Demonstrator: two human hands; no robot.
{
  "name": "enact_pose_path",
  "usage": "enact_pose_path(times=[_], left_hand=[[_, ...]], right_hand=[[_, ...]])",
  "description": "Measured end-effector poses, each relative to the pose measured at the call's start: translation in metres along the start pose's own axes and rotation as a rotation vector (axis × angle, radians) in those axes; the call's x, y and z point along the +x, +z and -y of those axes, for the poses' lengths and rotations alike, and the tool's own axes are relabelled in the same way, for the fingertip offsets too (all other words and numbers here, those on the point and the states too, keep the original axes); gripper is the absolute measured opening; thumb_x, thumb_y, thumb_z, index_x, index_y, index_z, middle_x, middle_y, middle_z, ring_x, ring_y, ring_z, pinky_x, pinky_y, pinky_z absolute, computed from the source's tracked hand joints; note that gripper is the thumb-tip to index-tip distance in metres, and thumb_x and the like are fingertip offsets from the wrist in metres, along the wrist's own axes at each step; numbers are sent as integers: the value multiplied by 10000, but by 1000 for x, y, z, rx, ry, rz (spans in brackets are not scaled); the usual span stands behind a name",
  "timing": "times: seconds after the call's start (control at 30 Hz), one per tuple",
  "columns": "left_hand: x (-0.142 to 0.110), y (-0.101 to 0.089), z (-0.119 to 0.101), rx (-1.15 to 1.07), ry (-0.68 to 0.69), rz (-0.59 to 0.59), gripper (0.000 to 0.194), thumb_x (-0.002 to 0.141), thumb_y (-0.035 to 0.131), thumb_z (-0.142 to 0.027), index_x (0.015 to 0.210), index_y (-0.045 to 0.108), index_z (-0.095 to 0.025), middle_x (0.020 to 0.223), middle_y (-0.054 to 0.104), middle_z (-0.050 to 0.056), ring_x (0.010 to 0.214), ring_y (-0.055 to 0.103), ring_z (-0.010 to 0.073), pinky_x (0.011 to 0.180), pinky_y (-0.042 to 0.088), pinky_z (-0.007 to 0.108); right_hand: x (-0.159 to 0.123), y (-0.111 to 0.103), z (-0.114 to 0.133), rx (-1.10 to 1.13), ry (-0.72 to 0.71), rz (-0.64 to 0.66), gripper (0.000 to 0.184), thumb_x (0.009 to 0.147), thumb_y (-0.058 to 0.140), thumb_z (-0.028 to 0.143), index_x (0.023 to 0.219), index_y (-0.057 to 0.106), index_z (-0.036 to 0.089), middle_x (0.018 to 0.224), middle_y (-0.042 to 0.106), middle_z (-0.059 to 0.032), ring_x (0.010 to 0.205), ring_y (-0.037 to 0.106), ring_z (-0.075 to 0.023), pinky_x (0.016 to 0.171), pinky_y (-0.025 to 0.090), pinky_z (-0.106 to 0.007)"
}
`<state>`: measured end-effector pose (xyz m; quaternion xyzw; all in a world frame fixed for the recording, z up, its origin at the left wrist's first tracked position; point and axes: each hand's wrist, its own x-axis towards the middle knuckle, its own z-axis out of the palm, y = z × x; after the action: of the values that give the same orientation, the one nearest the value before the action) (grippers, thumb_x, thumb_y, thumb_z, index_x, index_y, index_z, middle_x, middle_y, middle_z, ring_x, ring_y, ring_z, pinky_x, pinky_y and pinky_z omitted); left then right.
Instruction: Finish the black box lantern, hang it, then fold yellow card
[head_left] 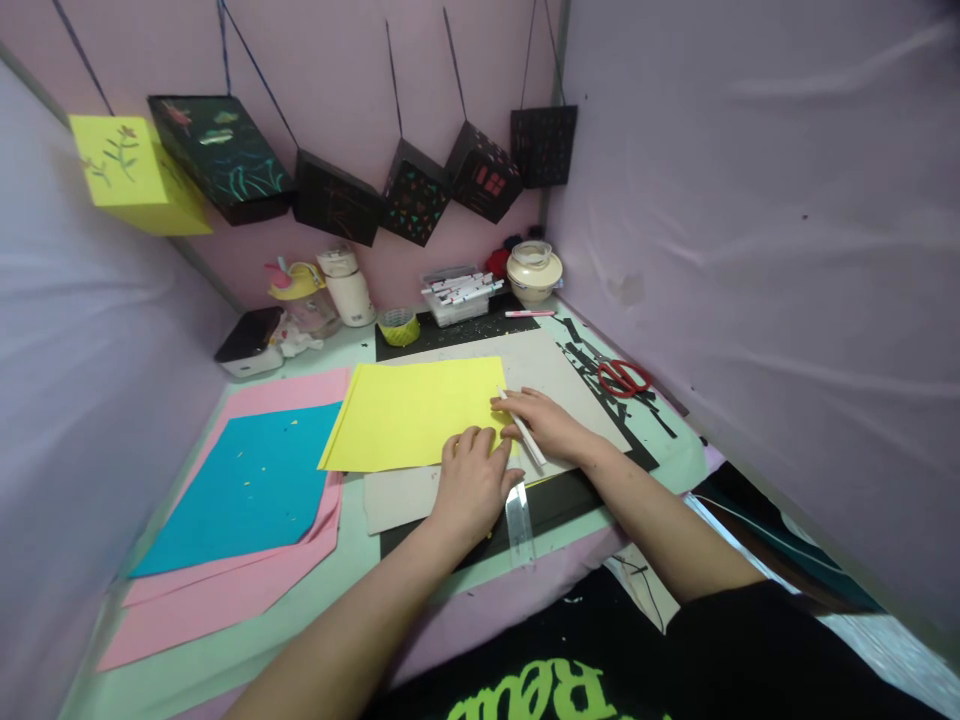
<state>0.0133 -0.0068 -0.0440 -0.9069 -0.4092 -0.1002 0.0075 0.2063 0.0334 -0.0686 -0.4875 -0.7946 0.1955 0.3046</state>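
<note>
A sheet of yellow paper [420, 415] lies on a grey board [405, 497]. My left hand [472, 478] rests palm down over the paper's lower right part, fingers bent a little and thumb apart. Under its thumb side runs a clear ruler [519, 525], whose near end sticks out toward the table's front edge; its far part is hidden by my hands. Close by on the right, my right hand [547, 422] is closed around a slim white pen [531, 440], held slanted beside the paper's right edge. The pen's exact kind is hard to make out.
Blue [247, 480] and pink sheets [300, 585] lie at left. Red-handled scissors [624, 378] sit among black paper strips at right. Behind are yellow tape [399, 327], a box of markers [459, 300], a lidded pot [534, 272] and a white bottle [349, 290]. Decorated boxes [416, 190] hang above.
</note>
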Motion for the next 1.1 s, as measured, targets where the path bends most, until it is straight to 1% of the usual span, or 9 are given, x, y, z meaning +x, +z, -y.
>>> enact_pose_path(times=[0.2,0.37,0.47,0.63,0.8,0.87,0.97,1.03,1.1], left_hand=[[-13,-12,22,79,-32,43,384,887,583,-414,1238,602,-260,1384,503,125,1314,386,352,1065,285,533],[-23,-19,55,89,-122,97,372,892,573,-387,1244,609,-275,1418,480,132,1347,365,368,1074,270,570],[-27,-20,68,27,-117,145,384,907,550,-377,1277,584,-278,1442,459,121,1372,343,350,1082,277,562],[-29,-21,65,-33,-92,166,408,920,540,-363,1315,547,-260,1434,477,114,1379,349,316,1102,268,554],[-36,-26,59,-10,-141,168,411,917,548,-364,1315,549,-262,1420,495,118,1365,376,329,1101,277,553],[-41,-27,61,-3,-164,163,420,917,546,-369,1323,545,-260,1427,487,124,1359,383,341,1096,289,549],[-47,-26,64,-10,-185,148,426,921,537,-374,1332,539,-260,1432,482,126,1352,391,344,1081,317,535],[-48,-24,65,-14,-191,144,431,919,540,-382,1332,540,-257,1431,482,132,1349,394,346,1069,335,524],[-48,-24,65,-10,-195,148,439,917,541,-390,1334,538,-254,1435,476,137,1349,391,348,1065,337,517]], right_hand=[[1,0,-6,-29,0,44,434,853,654,292,1279,575,298,1351,586,-73,1339,449,-267,1156,248,-532],[-1,0,-6,-17,30,31,434,850,660,294,1276,581,318,1337,599,-44,1321,465,-275,1154,255,-552],[-1,-1,-4,-10,49,34,438,845,663,291,1276,584,313,1341,595,-46,1321,462,-282,1146,272,-554],[-1,-1,-6,20,42,34,432,855,642,288,1281,576,312,1332,601,-32,1316,470,-262,1172,227,-539],[-2,-12,-11,-25,73,49,407,859,600,206,1254,585,299,1297,625,-31,1265,521,-245,1173,181,-562],[-1,-18,-3,-98,77,39,387,861,576,168,1230,598,284,1263,646,-42,1249,534,-249,1164,171,-575],[8,-15,24,-169,49,-25,342,867,571,163,1195,615,246,1214,665,-81,1231,544,-267,1144,200,-572],[17,-1,45,-128,-6,-22,334,878,578,200,1209,602,242,1226,654,-92,1181,573,-263,1102,297,-540],[26,18,61,-64,-66,46,324,895,560,212,1216,597,233,1225,649,-101,1152,583,-252,1007,421,-468]])
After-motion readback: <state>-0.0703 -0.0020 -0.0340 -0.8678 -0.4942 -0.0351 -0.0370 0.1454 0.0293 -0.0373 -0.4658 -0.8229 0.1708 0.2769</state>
